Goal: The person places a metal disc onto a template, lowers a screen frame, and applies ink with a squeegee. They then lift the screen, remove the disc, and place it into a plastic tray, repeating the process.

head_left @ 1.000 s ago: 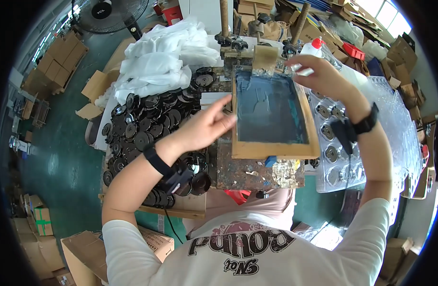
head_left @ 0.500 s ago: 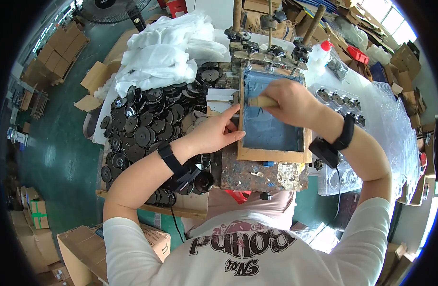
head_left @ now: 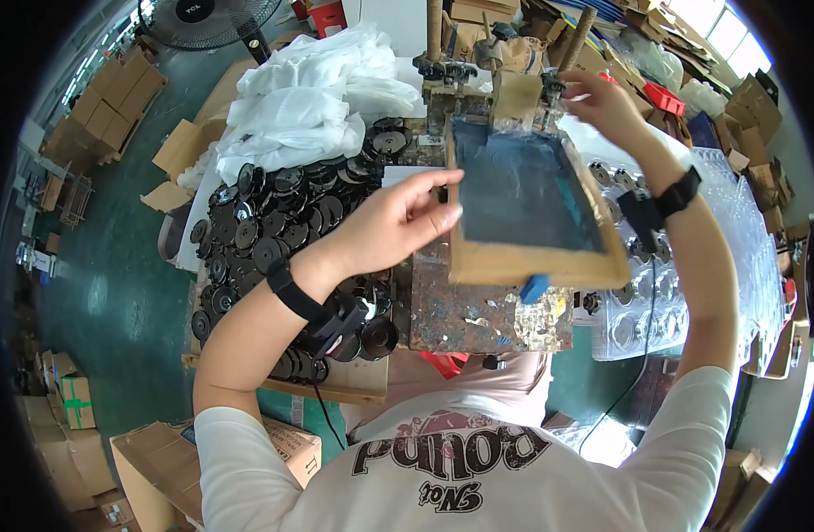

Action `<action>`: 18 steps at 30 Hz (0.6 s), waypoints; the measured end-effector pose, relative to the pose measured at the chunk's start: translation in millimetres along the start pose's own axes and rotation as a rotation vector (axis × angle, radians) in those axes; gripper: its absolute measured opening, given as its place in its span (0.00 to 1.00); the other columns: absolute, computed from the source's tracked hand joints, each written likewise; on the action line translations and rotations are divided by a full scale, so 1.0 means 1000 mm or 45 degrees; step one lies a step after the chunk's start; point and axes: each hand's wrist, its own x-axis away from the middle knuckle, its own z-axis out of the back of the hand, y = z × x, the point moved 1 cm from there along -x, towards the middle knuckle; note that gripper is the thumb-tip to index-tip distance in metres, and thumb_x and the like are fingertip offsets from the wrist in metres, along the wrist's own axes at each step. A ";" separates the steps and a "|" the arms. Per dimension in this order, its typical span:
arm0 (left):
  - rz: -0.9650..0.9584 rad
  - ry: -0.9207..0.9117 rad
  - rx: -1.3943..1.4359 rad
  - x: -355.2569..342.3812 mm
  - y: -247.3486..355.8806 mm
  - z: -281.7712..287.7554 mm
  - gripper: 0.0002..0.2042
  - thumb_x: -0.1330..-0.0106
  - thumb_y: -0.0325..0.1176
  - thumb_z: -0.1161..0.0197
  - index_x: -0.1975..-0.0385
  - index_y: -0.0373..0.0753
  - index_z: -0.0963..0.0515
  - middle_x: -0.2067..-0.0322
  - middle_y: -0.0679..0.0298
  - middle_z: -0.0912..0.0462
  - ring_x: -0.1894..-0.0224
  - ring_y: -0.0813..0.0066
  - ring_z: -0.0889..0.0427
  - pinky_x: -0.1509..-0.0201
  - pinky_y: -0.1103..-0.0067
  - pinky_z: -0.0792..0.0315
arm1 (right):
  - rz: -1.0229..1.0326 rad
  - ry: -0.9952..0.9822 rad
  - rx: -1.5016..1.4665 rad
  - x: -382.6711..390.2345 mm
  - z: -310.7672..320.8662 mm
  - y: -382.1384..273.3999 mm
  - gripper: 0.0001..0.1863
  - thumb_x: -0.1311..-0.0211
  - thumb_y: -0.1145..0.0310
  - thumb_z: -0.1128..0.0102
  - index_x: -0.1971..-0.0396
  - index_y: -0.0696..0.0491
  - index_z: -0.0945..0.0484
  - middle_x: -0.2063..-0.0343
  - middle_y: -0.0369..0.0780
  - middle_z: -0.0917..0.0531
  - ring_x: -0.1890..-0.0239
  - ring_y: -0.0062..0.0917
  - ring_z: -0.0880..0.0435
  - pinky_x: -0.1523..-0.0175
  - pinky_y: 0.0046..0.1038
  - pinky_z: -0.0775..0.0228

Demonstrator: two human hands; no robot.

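A wooden screen-printing frame [head_left: 540, 269] with dark blue-grey mesh is tilted, its near edge raised above the stained work board [head_left: 469, 315]. My left hand [head_left: 393, 217] grips the frame's left side, index finger and thumb at the edge. A squeegee [head_left: 516, 102] with a pale wide face stands at the frame's far end, against the clamps. My right hand [head_left: 606, 106] is beyond the frame's far right corner, near a threaded post [head_left: 577, 40]. Its fingers are bent and apart, with nothing visible in them. A small blue piece [head_left: 534, 288] shows at the frame's near edge.
Several black round parts [head_left: 274, 222] are heaped on the left, with white plastic bags [head_left: 309, 97] behind them. Clear plastic trays [head_left: 642, 310] holding parts lie on the right. A fan [head_left: 207, 22] and cardboard boxes [head_left: 212, 470] surround the table.
The frame's near edge has risen and swung to the right. My right hand has let go of the squeegee and moved back and right; the squeegee now stands at the far end.
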 end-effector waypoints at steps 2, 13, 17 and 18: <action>-0.167 0.069 0.081 -0.004 0.012 0.004 0.26 0.33 0.36 0.46 0.37 0.37 0.44 0.61 0.62 0.20 0.62 0.77 0.22 0.56 0.80 0.29 | -0.092 -0.006 -0.058 0.011 0.025 0.036 0.21 0.46 0.70 0.39 0.50 0.53 0.28 0.68 0.38 0.20 0.68 0.19 0.21 0.62 0.23 0.27; 0.313 0.153 -0.450 0.009 -0.007 0.041 0.16 0.36 0.41 0.44 0.58 0.33 0.26 0.57 0.56 0.23 0.57 0.65 0.22 0.55 0.77 0.28 | 0.105 -0.294 0.078 0.058 -0.075 0.016 0.19 0.48 0.56 0.36 0.63 0.54 0.25 0.74 0.38 0.20 0.70 0.26 0.21 0.64 0.29 0.28; 0.485 0.075 -1.112 0.021 -0.061 0.042 0.18 0.46 0.43 0.36 0.65 0.32 0.24 0.60 0.52 0.23 0.59 0.57 0.22 0.55 0.71 0.27 | -0.121 -0.689 0.041 0.027 -0.127 -0.069 0.21 0.48 0.55 0.37 0.61 0.56 0.25 0.74 0.43 0.20 0.69 0.30 0.19 0.63 0.31 0.27; 0.528 0.037 -1.159 0.018 -0.067 0.038 0.19 0.48 0.42 0.35 0.65 0.32 0.24 0.60 0.51 0.23 0.58 0.55 0.22 0.55 0.70 0.27 | 0.024 -0.586 0.094 0.025 -0.137 -0.076 0.23 0.48 0.54 0.38 0.60 0.56 0.26 0.74 0.43 0.19 0.68 0.32 0.19 0.62 0.33 0.27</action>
